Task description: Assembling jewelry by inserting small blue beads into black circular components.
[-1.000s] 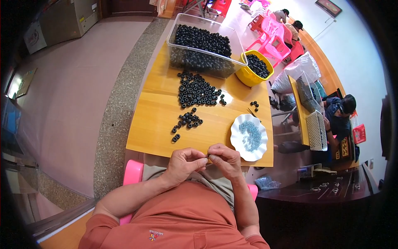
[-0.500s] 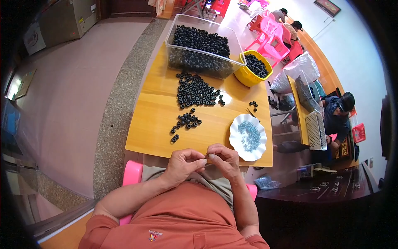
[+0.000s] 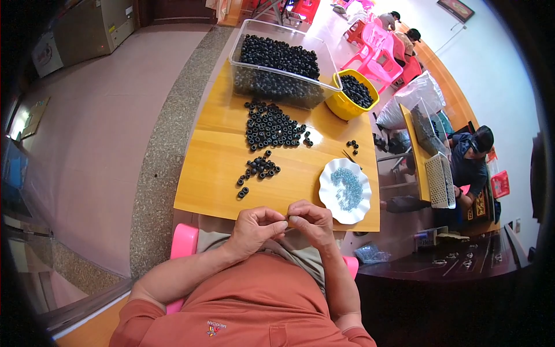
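Note:
My left hand (image 3: 258, 227) and my right hand (image 3: 311, 223) meet fingertip to fingertip just off the near edge of the wooden table (image 3: 214, 173). Both are closed in a pinch; a small dark piece seems to show between them, too small to name. Right of my hands, a white scalloped plate (image 3: 329, 203) holds tiny clear-blue beads (image 3: 348, 188). Thin dark tweezers (image 3: 348, 156) lie by its far rim. Ahead of my left hand is a small cluster of black ring-shaped parts (image 3: 263, 166), with a larger spread of the same parts (image 3: 272, 126) behind it.
A clear plastic bin (image 3: 277, 103) and a yellow tub (image 3: 345, 109), both holding black parts, stand at the table's far end. A few loose black parts (image 3: 352, 146) lie near the right edge. To the right, another person (image 3: 468, 162) sits beside a white perforated basket (image 3: 441, 182).
Almost nothing differs. My fingertips have shifted very slightly, still pinched together at the same place; the view has moved a touch.

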`<state>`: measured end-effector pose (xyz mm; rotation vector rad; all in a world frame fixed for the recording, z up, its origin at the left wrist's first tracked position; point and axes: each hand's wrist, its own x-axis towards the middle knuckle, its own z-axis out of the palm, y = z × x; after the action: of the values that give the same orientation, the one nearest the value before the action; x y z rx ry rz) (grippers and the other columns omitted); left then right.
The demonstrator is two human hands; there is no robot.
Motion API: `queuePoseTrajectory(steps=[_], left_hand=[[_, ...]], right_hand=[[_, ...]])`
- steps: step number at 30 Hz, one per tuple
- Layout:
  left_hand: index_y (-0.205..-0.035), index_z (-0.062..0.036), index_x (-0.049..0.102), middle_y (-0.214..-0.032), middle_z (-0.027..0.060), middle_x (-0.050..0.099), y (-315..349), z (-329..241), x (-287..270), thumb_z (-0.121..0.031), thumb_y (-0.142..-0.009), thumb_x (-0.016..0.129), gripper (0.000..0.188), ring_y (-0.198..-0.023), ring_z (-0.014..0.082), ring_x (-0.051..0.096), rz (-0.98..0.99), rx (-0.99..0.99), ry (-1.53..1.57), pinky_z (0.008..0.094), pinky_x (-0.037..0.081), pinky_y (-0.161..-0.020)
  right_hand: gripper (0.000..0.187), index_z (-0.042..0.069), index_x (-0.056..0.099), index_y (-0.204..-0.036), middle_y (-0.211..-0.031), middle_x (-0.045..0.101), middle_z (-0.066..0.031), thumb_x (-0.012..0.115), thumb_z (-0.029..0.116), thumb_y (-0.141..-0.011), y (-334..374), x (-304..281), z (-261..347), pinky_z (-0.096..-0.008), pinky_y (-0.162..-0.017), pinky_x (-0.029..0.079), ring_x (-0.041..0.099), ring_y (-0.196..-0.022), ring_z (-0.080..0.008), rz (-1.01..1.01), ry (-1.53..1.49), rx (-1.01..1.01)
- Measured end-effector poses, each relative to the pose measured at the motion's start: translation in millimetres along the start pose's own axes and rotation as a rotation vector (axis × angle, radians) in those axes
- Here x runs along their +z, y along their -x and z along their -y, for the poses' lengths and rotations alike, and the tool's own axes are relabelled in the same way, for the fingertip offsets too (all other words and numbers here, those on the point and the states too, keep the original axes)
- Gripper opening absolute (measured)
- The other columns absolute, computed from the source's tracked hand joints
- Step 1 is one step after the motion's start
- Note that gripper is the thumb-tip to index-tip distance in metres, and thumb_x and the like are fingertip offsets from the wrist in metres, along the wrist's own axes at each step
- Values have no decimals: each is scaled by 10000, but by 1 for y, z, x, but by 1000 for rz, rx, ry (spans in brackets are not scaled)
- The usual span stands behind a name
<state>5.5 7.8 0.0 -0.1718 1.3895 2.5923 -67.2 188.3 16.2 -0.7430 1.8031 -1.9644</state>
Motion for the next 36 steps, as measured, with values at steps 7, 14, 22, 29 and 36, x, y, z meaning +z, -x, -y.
queuePoseTrajectory(steps=[7,14,22,29,36], left_hand=[[-1039,33,578,-927,96,659,-1,0,1,-8,-860,679,210,-796,146,661,-9,15,85,265,575,-722],[-1069,23,544,-952,104,651,-1,-2,1,0,-844,693,271,-854,148,657,6,-14,39,275,572,-761],[-1046,34,556,-925,94,663,0,-1,2,-18,-843,709,260,-797,130,656,-9,35,42,259,560,-695],[-1016,2,569,-933,70,658,1,-5,2,17,-831,700,228,-860,116,649,-35,-1,46,245,551,-767],[-987,-2,578,-926,68,659,1,-4,2,31,-831,695,198,-855,118,648,-36,30,68,250,554,-768]], right_hand=[[137,-48,667,-987,-990,646,-128,650,-57,-852,2,0,4,-269,-785,507,611,-901,-166,18,-56,69],[121,-50,676,-982,-984,652,-118,626,-39,-873,1,-2,2,-265,-761,515,623,-875,-154,65,-2,9],[121,-36,680,-989,-988,655,-121,658,7,-878,1,-2,4,-274,-799,503,609,-918,-168,89,51,60],[133,-39,678,-1010,-999,606,-87,634,22,-900,1,-2,7,-248,-802,480,575,-912,-136,112,80,91],[129,-39,681,-994,-978,619,-71,651,17,-881,0,4,5,-249,-758,494,590,-874,-127,31,-8,119]])
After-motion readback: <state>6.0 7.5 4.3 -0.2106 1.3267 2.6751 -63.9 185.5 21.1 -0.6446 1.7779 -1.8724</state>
